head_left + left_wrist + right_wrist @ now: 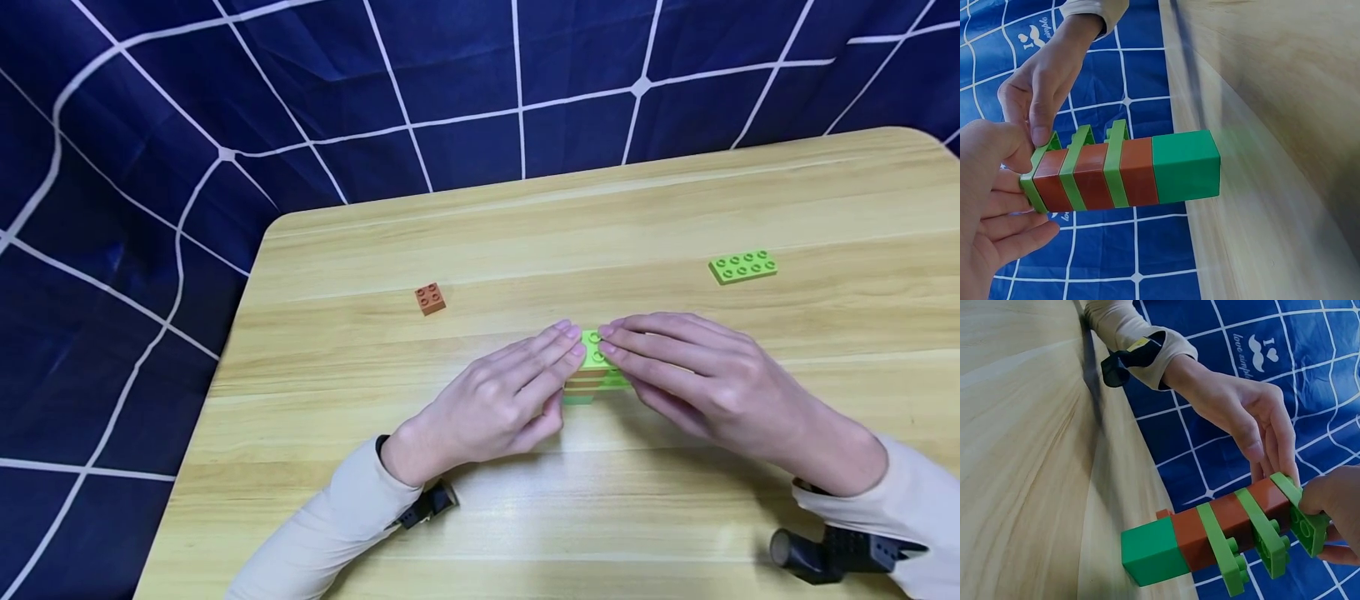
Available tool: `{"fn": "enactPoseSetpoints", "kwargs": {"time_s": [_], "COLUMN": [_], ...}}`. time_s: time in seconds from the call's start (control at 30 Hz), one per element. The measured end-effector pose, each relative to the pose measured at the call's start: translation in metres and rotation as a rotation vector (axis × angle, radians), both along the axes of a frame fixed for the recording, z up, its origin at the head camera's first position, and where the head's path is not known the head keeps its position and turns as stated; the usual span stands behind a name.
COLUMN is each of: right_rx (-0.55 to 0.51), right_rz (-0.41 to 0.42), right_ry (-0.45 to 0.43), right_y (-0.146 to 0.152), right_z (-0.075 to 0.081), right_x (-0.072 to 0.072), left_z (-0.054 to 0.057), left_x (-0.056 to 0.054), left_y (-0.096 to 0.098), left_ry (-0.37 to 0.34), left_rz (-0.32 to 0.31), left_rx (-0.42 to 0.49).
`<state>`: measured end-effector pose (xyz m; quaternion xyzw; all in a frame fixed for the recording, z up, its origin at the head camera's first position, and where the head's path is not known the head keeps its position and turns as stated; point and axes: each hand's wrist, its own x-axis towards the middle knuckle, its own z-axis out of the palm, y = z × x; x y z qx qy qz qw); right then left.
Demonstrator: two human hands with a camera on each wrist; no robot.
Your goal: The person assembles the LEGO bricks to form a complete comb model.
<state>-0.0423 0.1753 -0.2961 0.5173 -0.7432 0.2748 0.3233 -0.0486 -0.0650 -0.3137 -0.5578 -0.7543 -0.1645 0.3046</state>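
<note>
Gripping the upright stack of bricks (1094, 175) at its top, midway between left and right on the counter (337, 292). Right hand (720, 383): fingers and thumb closed about the right end of the light green top plate (592, 354), hiding most of its studs from the head view. Left hand (502, 400): fingers nearly straight, against the plate's left end; thumb apart from the stack. Lower layers, mostly covered from above, show at the wrists: red-brown bricks alternating with green plates, dark green base brick (1186, 165) below. Base contact with the counter: cannot tell. Farther off, small red-brown brick (430, 298) left, loose light green plate (742, 266) right. Both sleeves (330, 525) cut off at the frame edge.
</note>
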Motion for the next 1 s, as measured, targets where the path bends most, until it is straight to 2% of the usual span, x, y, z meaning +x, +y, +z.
{"fn": "enactPoseSetpoints", "kwargs": {"time_s": [0.33,0.53,0.67,0.87,1.0], "right_rx": [-0.058,-0.052,-0.055,-0.043,-0.035], "right_rz": [0.024,0.015,0.02,0.002,-0.019], "right_ry": [-0.027,-0.022,-0.023,-0.028,-0.026], "right_y": [0.001,0.002,0.002,0.005,0.009], "right_z": [-0.006,-0.008,-0.008,-0.008,-0.007], "right_x": [-0.001,0.0,-0.001,0.001,0.004], "left_z": [0.0,0.0,0.003,0.011,0.013], "left_x": [0.001,0.002,0.004,0.003,-0.004], "left_y": [0.0,0.001,0.0,-0.005,-0.018], "left_ry": [-0.017,-0.041,-0.117,-0.284,-0.374], "left_rz": [-0.002,-0.004,0.012,0.013,0.072], "left_rx": [0.008,0.008,0.006,0.041,0.077]}}
